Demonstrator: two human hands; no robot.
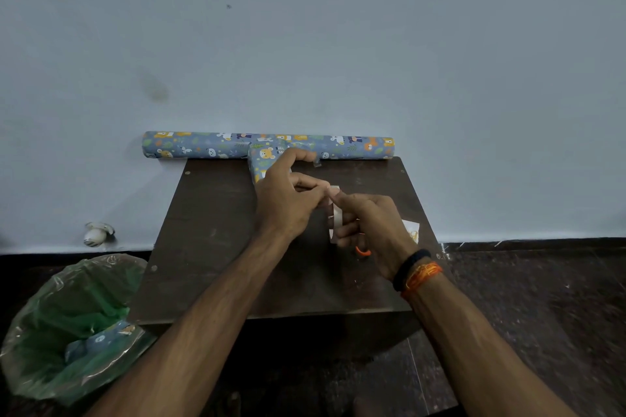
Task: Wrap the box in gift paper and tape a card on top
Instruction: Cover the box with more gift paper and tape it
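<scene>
Both hands work a pale translucent tape roll [335,217]: right hand [372,223] grips it steady, left hand [288,200] pinches its free end, likely to pull a strip.

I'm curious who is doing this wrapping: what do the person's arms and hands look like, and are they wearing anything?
Both forearms are bare, with no sleeves showing and no gloves on the left hand or the right hand. The right wrist carries two bands side by side: a dark bracelet nearer the hand and a bunch of orange threads just behind it. The left wrist has nothing on it. No rings are visible.
</scene>
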